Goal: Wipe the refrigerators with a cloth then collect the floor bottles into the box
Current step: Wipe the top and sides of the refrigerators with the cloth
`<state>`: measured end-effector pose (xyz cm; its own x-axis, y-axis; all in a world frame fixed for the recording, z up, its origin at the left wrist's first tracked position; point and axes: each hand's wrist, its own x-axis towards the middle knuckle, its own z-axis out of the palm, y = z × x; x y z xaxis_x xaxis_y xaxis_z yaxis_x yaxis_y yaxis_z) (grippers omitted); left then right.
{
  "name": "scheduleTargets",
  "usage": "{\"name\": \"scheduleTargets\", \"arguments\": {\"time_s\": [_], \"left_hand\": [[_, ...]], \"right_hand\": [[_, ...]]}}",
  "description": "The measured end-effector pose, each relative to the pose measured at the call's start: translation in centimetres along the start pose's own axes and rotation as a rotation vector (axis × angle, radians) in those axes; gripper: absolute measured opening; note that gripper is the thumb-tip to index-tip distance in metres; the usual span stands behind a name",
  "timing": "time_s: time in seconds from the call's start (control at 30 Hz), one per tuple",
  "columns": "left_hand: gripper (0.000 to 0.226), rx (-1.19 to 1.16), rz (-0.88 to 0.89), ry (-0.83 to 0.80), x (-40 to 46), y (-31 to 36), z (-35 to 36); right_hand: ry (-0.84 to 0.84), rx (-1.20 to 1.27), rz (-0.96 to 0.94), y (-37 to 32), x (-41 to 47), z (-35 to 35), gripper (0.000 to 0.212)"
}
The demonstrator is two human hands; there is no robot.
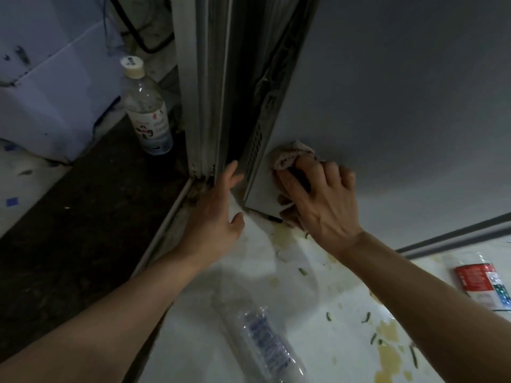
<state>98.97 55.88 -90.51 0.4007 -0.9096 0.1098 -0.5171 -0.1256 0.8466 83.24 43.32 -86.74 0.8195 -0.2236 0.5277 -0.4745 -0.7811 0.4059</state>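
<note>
My right hand [318, 197] grips a crumpled beige cloth [290, 156] and presses it against the grey refrigerator side [401, 92] near its bottom left corner. My left hand [218, 211] is open, fingers straight, beside the gap at the refrigerator's corner. An upright clear bottle with a white cap [146, 109] stands on the dark floor strip to the left. A clear bottle with a blue label [262, 335] lies on the white floor between my arms. A red-labelled bottle [481, 283] lies at the right.
A white cardboard box [52, 89] sits at the upper left. A white vertical frame [199, 87] borders the dark gap beside the refrigerator. Yellowish stains and green scraps [387, 344] litter the white floor. A black cable [138, 31] hangs at the back.
</note>
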Motion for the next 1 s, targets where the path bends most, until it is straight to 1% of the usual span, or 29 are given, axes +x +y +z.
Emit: {"name": "scheduleTargets", "arguments": {"time_s": [0.03, 0.1, 0.13, 0.2, 0.27, 0.3, 0.4, 0.47, 0.57, 0.63, 0.77, 0.83, 0.9, 0.97, 1.0], "left_hand": [[0.085, -0.014, -0.03, 0.022, 0.0, -0.2, -0.1], [0.083, -0.027, -0.082, 0.049, -0.1, -0.7, -0.3], [0.082, -0.025, -0.104, 0.06, -0.1, -1.0, -0.4], [0.081, -0.003, -0.131, 0.072, -0.2, -1.5, -0.6], [0.079, 0.025, -0.133, 0.071, -0.4, -2.0, -0.8], [0.077, 0.038, -0.129, 0.067, -0.4, -2.2, -1.0], [0.073, 0.03, -0.142, 0.038, -0.7, -2.1, -0.6], [0.072, 0.018, -0.149, 0.024, -0.7, -1.9, 0.0], [0.074, 0.043, -0.121, 0.003, -0.5, -1.7, 0.9], [0.076, 0.046, -0.12, -0.015, -0.1, -1.7, 1.5], [0.076, 0.037, -0.166, -0.05, 0.6, -1.9, 2.6], [0.076, 0.043, -0.182, -0.058, 0.7, -2.4, 2.7], [0.076, 0.043, -0.2, -0.059, 0.9, -2.7, 2.7], [0.078, 0.036, -0.218, -0.051, 1.1, -3.1, 2.5], [0.078, 0.029, -0.222, -0.05, 1.2, -3.2, 2.5]], "right_hand": [[0.011, -0.005, 0.001, -0.4, 0.2, 0.2, 0.056], [0.034, -0.029, -0.053, -1.4, 0.0, 1.1, 0.04], [0.025, -0.041, -0.087, -1.9, -0.3, 1.7, 0.036], [-0.029, -0.044, -0.127, -3.1, -0.9, 2.9, 0.036], [-0.071, -0.059, -0.118, -4.2, -1.1, 4.0, 0.034], [-0.094, -0.08, -0.122, -4.8, -1.0, 4.5, 0.036], [-0.243, -0.145, -0.211, -6.3, -0.9, 5.2, 0.046], [-0.258, -0.155, -0.233, -6.2, -0.7, 5.1, 0.042], [-0.231, -0.067, -0.222, -3.8, -2.4, 4.4, 0.037], [-0.243, -0.057, -0.232, -1.5, -4.8, 3.7, 0.041], [-0.387, -0.076, -0.182, 0.8, -7.8, 2.2, 0.046], [-0.418, -0.068, -0.115, 0.1, -7.8, 2.1, 0.043], [-0.433, -0.042, -0.09, -1.2, -6.7, 2.6, 0.045], [-0.459, -0.064, -0.15, -3.2, -4.9, 3.3, 0.04], [-0.468, -0.077, -0.173, -4.3, -3.9, 3.8, 0.041]]}}
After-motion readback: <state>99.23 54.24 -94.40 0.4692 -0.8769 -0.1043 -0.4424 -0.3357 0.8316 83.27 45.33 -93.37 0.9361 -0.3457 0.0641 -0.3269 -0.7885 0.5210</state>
